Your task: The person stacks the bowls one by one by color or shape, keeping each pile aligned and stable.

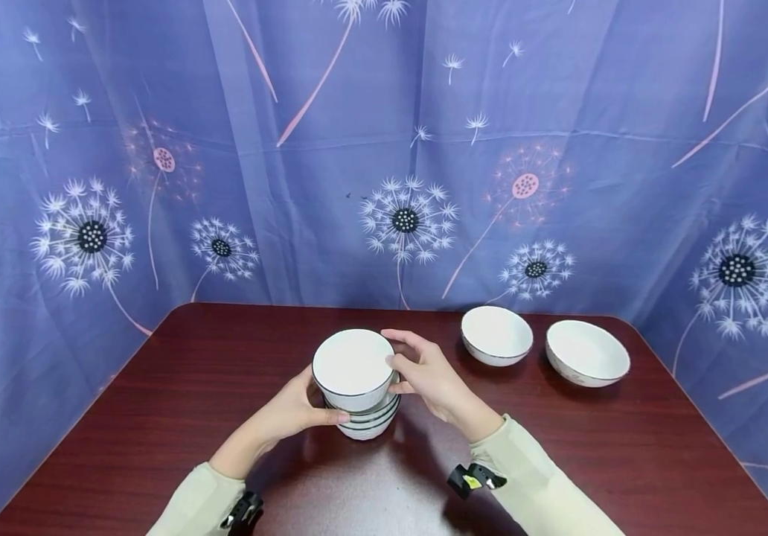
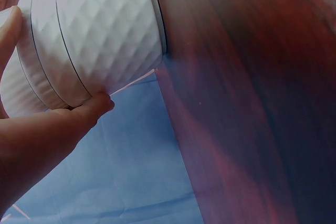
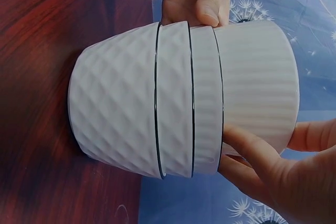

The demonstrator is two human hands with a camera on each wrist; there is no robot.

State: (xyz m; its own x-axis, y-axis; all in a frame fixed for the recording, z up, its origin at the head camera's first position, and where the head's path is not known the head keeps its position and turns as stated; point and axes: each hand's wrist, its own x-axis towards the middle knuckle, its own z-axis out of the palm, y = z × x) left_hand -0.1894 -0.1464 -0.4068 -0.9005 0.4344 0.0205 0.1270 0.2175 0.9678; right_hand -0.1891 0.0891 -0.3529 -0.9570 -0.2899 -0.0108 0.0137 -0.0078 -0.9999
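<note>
A stack of white bowls [image 3: 121,100] with dark rims stands on the table; the lower ones have a diamond-patterned outside. On top sits a ribbed white bowl [image 1: 352,363], its base inside the stack and its rim tilted in the head view. My left hand [image 1: 293,409] grips the stack from the left, thumb across the front near the upper rims. From the right, my right hand [image 1: 434,376] holds the ribbed top bowl, its fingers [image 3: 252,148] along the wall and by the rim. The far side of the stack is hidden in the head view.
Two wider white bowls, one round [image 1: 496,335] and one farther right [image 1: 587,353], stand at the back right of the dark red table [image 1: 223,357]. A blue dandelion-print curtain [image 1: 330,223] hangs behind the table's back edge.
</note>
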